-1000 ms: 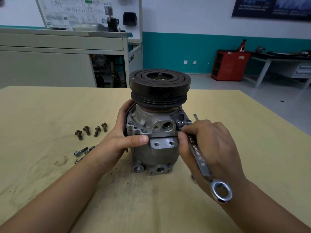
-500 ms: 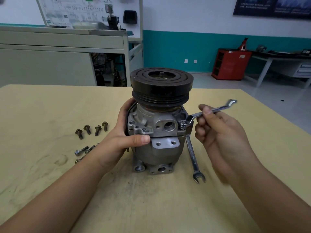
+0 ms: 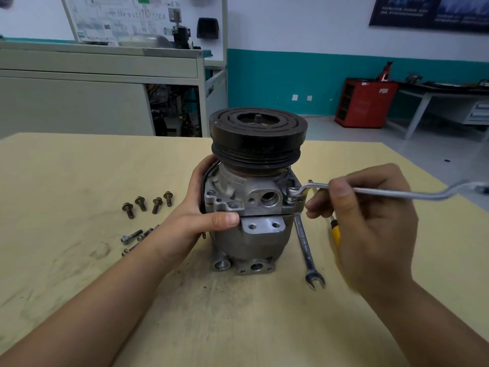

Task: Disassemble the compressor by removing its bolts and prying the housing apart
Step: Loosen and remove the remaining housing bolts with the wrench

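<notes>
Compressor (image 3: 254, 207) stands upright at the centre of the frame on a pale plywood table (image 3: 79, 168), pulley end up. Its body is rough cast aluminium, dull grey, with drilled lugs, a round port and a flat two-hole pad on the front face. A thin dark seam runs round the housing just above that pad. The pulley (image 3: 258, 139) is black and circular, with concentric grooves on top and V-grooves round its rim.

The left hand (image 3: 201, 215) wraps the left side of the housing, fingers curled behind it and thumb pressed flat across the front at the seam. The right hand (image 3: 370, 226), centre right, pinches the slim polished shank of an offset ring wrench (image 3: 383, 192) between thumb and curled fingers. The ring end sits over a bolt (image 3: 291, 193) at the housing's upper right corner.

A flat combination wrench (image 3: 304, 242) lies on the table just right of the compressor, open end toward the lower edge. Beside it, a yellow-handled tool (image 3: 335, 231) is mostly hidden by the right hand. At left centre, four short flanged bolts (image 3: 146, 203) lie in a row. Below them lie long slim screws (image 3: 132, 238), partly behind the left wrist.
</notes>
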The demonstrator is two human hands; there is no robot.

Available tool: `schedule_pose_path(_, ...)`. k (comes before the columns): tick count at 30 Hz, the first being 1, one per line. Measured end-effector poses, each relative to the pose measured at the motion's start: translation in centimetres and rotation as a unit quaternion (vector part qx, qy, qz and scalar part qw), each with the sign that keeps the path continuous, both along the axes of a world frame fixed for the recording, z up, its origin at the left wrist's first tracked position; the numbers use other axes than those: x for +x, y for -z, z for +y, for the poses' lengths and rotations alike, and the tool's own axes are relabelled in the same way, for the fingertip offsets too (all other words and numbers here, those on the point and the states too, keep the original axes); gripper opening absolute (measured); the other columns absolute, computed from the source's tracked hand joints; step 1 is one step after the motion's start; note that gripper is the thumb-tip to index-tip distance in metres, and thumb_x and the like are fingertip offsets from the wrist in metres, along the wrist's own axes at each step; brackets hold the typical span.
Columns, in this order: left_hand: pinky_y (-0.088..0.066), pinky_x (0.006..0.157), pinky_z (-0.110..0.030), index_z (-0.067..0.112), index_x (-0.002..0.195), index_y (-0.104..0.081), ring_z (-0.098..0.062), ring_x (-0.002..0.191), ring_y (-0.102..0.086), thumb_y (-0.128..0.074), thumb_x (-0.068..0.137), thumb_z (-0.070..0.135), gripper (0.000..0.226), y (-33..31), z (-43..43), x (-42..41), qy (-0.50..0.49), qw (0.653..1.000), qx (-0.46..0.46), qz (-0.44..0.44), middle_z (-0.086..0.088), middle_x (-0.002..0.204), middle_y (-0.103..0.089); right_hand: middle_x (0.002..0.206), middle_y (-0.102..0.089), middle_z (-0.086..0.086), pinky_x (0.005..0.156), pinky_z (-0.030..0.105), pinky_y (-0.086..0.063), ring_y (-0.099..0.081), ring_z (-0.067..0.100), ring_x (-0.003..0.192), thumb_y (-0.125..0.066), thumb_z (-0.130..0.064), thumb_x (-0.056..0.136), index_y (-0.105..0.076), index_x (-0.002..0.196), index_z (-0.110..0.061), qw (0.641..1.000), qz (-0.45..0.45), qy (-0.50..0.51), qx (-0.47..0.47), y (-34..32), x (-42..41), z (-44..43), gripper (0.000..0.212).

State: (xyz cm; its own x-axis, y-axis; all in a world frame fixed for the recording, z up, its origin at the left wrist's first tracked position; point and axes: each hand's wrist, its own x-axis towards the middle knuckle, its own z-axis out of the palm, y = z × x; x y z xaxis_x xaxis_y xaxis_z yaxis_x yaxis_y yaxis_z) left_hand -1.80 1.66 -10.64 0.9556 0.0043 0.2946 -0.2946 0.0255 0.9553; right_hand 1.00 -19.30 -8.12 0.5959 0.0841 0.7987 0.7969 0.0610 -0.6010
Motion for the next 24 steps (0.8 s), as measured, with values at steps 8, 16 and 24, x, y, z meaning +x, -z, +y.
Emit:
schedule_pose_path(8, -0.049, 0.095, -0.026, 0.041, 0.138, -0.031, -0.008, 0.124, -0.053, -0.076, 0.046, 0.029, 0.103, -0.01, -0.03, 0.09, -0.003, 1.000, 0.001, 0.001, 0.015, 0.137, -0.052, 0.056, -0.056, 0.005, 0.054, 0.010, -0.038, -0.051, 0.017, 0.059, -0.038, -0.026, 0.099, -0.054, 0.079, -0.002, 0.940, -0.234, 0.184, -0.166, 0.29, -0.42, -0.14, 0.036)
schedule_pose_path(16, -0.048, 0.095, -0.027, 0.043, 0.134, -0.034, -0.009, 0.124, -0.053, -0.076, 0.048, 0.028, 0.098, 0.08, 0.04, 0.18, -0.002, 1.000, 0.001, -0.002, 0.014, 0.136, -0.053, 0.057, -0.063, 0.010, 0.040, 0.036, -0.046, -0.057, 0.024, 0.044, -0.055, -0.022, 0.090, -0.069, 0.075, 0.002, 0.885, -0.318, 0.214, -0.263, -0.17, -0.67, -0.70, 0.032)
schedule_pose_path(24, -0.049, 0.095, -0.026, 0.040, 0.136, -0.033, -0.010, 0.123, -0.054, -0.075, 0.048, 0.025, 0.099, 0.08, -0.02, 0.25, -0.001, 1.000, -0.005, -0.002, 0.016, 0.134, -0.055, 0.063, -0.069, 0.010, 0.052, 0.034, -0.050, -0.064, 0.022, 0.052, -0.067, -0.029, 0.083, -0.073, 0.076, 0.005, 0.883, -0.347, 0.189, -0.253, 0.16, -0.32, -0.70, 0.035)
